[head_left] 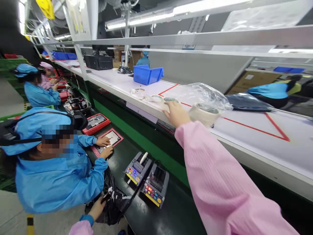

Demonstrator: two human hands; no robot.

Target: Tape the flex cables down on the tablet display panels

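My right hand [178,114] reaches over the front of the white shelf, thumb apart from the fingers. Its fingertips are at a roll of tape [170,99]; whether they touch it I cannot tell. Beside it lie another tape roll [156,98] and a thin ring [140,90]. A larger stack of cream tape rolls [204,114] stands right of the hand, partly under clear plastic film [202,94]. Low down, my left hand [97,208] is closed on a black plastic bag [114,204] at the bench edge.
Two tape dispensers [138,168] with lit displays stand on the dark bench [171,212]. A co-worker in blue [58,182] sits at left, both hands on a panel in a red tray [113,137]. A blue bin [148,75] stands on the shelf [244,140]; a metal rail crosses above.
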